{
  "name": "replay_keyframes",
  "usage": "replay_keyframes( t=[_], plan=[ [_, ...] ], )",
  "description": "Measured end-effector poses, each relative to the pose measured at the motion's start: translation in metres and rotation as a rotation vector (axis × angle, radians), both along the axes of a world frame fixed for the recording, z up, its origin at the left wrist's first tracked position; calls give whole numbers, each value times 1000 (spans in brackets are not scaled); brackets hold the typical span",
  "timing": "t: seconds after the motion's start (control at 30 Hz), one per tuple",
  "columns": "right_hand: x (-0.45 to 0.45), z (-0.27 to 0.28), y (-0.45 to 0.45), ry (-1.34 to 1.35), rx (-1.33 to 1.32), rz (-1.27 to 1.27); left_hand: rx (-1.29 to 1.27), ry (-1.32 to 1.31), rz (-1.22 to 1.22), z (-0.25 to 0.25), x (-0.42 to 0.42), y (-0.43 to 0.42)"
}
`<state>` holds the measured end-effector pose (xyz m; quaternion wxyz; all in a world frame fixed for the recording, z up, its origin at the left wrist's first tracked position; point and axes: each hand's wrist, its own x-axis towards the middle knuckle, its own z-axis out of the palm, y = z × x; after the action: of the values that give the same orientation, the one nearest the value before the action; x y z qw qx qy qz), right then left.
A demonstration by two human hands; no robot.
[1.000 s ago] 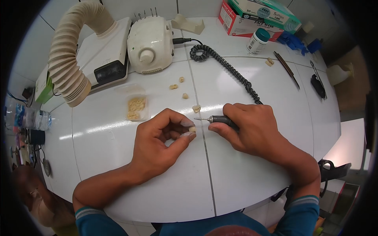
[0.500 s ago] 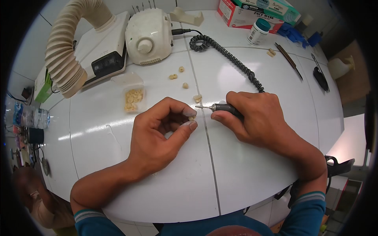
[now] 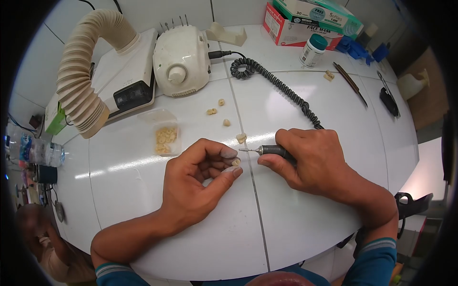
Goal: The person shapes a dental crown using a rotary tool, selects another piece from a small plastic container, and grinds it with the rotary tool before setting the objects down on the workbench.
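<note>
A small cream dental crown (image 3: 236, 162) is pinched between the thumb and fingers of my left hand (image 3: 198, 178), whose fingertips look dusty. My right hand (image 3: 312, 157) grips a black rotary handpiece (image 3: 275, 152) with its thin bur pointing left. The bur tip lies just above and to the right of the crown, close to my left index finger. Beyond the hands, another tooth-coloured piece (image 3: 241, 138) rests on the white tiled table (image 3: 214, 238). An open clear plastic box (image 3: 167, 139) holds several cream pieces to the left.
A white control unit (image 3: 180, 62) with a knob feeds a coiled black cord (image 3: 279, 85). The ribbed hose (image 3: 78, 78) arches at the left. Mask boxes (image 3: 305, 28), a green-capped bottle (image 3: 313, 50) and a brown carving tool (image 3: 350, 83) lie behind. A person (image 3: 52, 243) is at lower left.
The whole scene sits lower in the picture as my head view tilts up. The crown in my left fingers shows its hollow side more. Both hands keep their holds.
</note>
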<state>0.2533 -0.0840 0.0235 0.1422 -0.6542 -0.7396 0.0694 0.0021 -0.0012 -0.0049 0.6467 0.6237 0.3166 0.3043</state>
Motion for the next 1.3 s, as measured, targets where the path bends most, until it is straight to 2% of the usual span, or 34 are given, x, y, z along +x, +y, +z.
replay_keyframes(
  t=[0.43, 1.3],
  plan=[
    [4, -1, 0, -22, 37, 88, 8, 52, -50, 1, -3, 3],
    [2, 0, 0, -35, 11, 89, 31, 124, -80, 6, -3, 5]
  ],
)
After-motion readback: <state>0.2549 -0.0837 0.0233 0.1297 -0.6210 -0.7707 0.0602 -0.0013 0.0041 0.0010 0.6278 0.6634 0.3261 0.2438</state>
